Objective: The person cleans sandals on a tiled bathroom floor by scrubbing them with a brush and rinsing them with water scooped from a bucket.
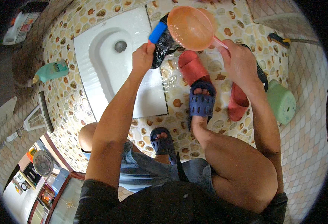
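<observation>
My left hand (143,58) is closed around a blue tool (157,32) with a red end, over the right rim of the white squat toilet (158,93). Against that tool lies a wet, shiny black item (165,43), perhaps a slipper; its full shape is partly hidden. My right hand (242,61) grips the handle of a translucent orange water dipper (191,28), with the bowl held up beside the black item. Below the dipper sits a red slipper (192,67), and another red slipper (238,102) lies under my right forearm.
A green plastic stool (283,101) rests at the right wall, near a brush (279,40). Leftward are a green cleaner bottle (54,71) and a squeegee (39,117). My feet wear dark blue slippers (202,104) on wet patterned tiles. A fan (43,163) stands beyond the doorway.
</observation>
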Demonstrator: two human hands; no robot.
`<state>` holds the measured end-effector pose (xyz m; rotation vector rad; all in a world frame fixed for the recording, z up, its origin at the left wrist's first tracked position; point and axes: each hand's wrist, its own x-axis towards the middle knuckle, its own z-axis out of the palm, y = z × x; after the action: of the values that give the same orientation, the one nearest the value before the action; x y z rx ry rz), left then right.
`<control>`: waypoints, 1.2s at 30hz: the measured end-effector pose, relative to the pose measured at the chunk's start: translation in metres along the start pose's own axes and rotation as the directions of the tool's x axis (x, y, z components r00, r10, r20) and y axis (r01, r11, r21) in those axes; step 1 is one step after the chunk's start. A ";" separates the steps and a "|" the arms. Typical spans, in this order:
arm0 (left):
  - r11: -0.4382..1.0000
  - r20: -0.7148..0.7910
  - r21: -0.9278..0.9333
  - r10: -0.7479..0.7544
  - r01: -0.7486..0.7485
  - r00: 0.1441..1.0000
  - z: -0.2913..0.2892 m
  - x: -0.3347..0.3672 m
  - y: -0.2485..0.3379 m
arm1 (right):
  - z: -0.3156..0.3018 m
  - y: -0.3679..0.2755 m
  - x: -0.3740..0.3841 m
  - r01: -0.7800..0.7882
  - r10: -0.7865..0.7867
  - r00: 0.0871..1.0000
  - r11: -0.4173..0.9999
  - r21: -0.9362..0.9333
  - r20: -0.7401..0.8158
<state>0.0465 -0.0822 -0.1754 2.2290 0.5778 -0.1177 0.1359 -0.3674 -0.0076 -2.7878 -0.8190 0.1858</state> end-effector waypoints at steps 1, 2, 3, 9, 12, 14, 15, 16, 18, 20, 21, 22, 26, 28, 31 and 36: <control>0.999 0.029 0.047 0.017 -0.018 0.999 0.006 -0.004 -0.004 | 0.000 -0.003 0.004 -0.014 0.015 1.000 0.999 -0.050 0.016; 0.995 0.058 0.094 0.031 -0.036 0.998 0.013 -0.010 -0.008 | 0.002 -0.005 0.005 -0.004 0.005 1.000 0.999 -0.043 0.018; 0.975 0.180 0.188 0.085 -0.119 0.980 0.021 -0.019 0.003 | 0.002 0.003 0.004 0.005 -0.004 1.000 0.998 -0.057 0.017; 0.922 0.187 -0.242 -0.261 0.301 0.947 0.019 0.000 0.000 | 0.009 -0.006 0.008 0.066 -0.067 0.997 0.997 -0.041 -0.039; 0.982 0.197 -0.149 -0.081 0.112 0.977 0.043 -0.023 -0.007 | 0.010 -0.003 0.010 0.078 -0.081 0.993 0.996 -0.041 -0.083; 0.971 0.081 -0.179 -0.143 0.156 0.986 0.031 -0.016 0.003 | 0.008 -0.001 0.011 0.101 -0.106 0.989 0.993 -0.053 -0.102; 0.973 0.077 -0.179 -0.134 0.146 0.988 0.020 -0.008 0.002 | 0.007 -0.004 0.015 0.106 -0.112 0.991 0.991 -0.080 -0.076; 0.975 0.067 -0.172 -0.133 0.143 0.989 0.014 0.000 -0.006 | 0.009 -0.009 0.017 0.117 -0.122 0.991 0.988 -0.096 -0.049; 0.996 0.146 -0.068 -0.047 0.057 0.988 0.030 -0.018 0.000 | 0.009 -0.009 0.017 0.117 -0.135 0.983 0.982 -0.150 -0.121; 0.987 0.172 -0.102 -0.102 0.120 0.980 0.042 -0.038 0.009 | 0.008 -0.003 0.013 0.107 -0.132 0.980 0.981 -0.161 -0.149; 0.963 0.168 -0.189 -0.163 0.194 0.972 0.034 -0.050 0.006 | 0.010 -0.005 0.012 0.103 -0.128 0.980 0.982 -0.161 -0.155; 0.964 0.168 -0.187 -0.156 0.187 0.973 0.030 -0.042 0.003 | 0.012 -0.006 0.011 0.139 -0.163 0.977 0.975 -0.175 -0.135; 0.929 0.107 -0.298 -0.197 0.221 0.974 0.031 -0.020 0.000 | 0.022 -0.004 0.012 0.184 -0.203 0.964 0.976 -0.116 -0.170; 0.952 0.143 -0.190 -0.216 0.241 0.966 0.044 -0.046 -0.021 | 0.023 0.002 0.012 0.193 -0.213 0.943 0.976 -0.102 -0.253; 0.928 0.126 -0.146 -0.327 0.344 0.936 0.051 -0.097 -0.013 | 0.005 0.024 0.018 0.218 -0.209 0.873 0.975 -0.031 -0.440; 0.944 0.144 -0.219 -0.220 0.248 0.965 0.021 -0.029 -0.001 | -0.052 0.034 0.066 0.305 -0.214 0.609 0.952 -0.024 -0.764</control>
<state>0.0222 -0.1081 -0.1822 1.9040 0.7506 -0.2867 0.2179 -0.3690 0.0305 -2.2287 -0.9022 -0.9172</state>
